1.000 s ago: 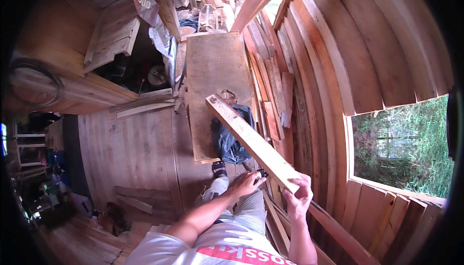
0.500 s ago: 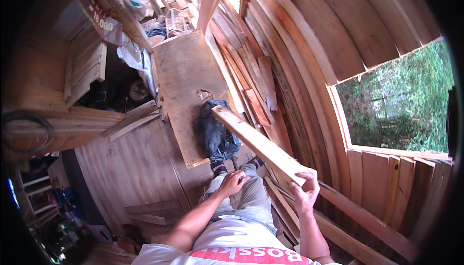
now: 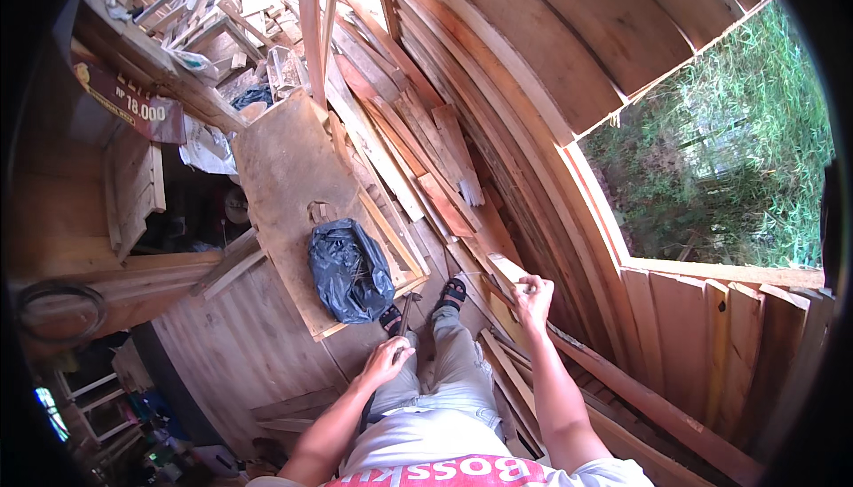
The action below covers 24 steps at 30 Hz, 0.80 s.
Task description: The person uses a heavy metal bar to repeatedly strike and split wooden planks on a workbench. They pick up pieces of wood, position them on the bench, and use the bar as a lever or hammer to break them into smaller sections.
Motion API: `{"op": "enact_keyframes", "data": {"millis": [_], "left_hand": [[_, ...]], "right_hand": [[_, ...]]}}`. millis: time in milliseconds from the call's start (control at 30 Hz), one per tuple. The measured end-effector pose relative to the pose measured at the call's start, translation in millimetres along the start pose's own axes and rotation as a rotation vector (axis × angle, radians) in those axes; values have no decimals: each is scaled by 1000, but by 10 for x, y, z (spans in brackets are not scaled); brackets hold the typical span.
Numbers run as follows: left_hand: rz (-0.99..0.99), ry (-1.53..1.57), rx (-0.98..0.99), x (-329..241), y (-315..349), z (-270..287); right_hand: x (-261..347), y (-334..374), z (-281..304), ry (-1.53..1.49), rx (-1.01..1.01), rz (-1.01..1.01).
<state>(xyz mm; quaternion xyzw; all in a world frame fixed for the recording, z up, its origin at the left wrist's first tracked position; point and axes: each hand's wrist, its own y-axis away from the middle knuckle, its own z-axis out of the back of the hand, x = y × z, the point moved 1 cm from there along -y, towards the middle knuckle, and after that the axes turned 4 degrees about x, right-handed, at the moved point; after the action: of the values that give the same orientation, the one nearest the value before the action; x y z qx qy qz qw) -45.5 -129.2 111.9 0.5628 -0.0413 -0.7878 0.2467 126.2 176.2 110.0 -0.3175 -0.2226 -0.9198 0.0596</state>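
Observation:
My left hand (image 3: 388, 361), in front of my left leg, is closed around the handle of a hammer (image 3: 405, 316), whose head points away from me near my foot. On the right, my right hand (image 3: 533, 300) grips a wooden plank (image 3: 506, 268), of which only a short pale stretch shows beyond the fingers. Left of the plank stands a low wooden bench (image 3: 284, 163) with a worn plywood top. A crumpled black plastic bag (image 3: 349, 267) lies on its near end.
Long boards (image 3: 391, 145) lean and lie along the plank wall at the right, beside a window opening (image 3: 711, 158) with greenery outside. More timber (image 3: 640, 389) lies right of my legs. A wooden cabinet (image 3: 138, 194) stands left; scrap wood (image 3: 213, 7) is piled at the far left.
The plank has swung from over the bag to the right and now looks much shorter from here. The hammer has come into sight in my left hand. My view has shifted.

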Motion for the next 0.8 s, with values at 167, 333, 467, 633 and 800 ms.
{"op": "enact_keyframes", "data": {"millis": [167,333,467,633,800], "left_hand": [[109,-13,-4,-135,9,-27],[127,-26,-48,-281,-29,-58],[236,38,-39,-251,-11,-99],[267,58,-46,-239,64,-161],[381,149,-5,-468,69,-125]], "right_hand": [[252,-545,-327,-101,37,54],[711,-956,-606,-307,-13,200],[701,-1246,-748,-423,71,305],[-161,-1074,-1091,-150,207,110],[-1080,-399,-1126,86,562,-25]]}}
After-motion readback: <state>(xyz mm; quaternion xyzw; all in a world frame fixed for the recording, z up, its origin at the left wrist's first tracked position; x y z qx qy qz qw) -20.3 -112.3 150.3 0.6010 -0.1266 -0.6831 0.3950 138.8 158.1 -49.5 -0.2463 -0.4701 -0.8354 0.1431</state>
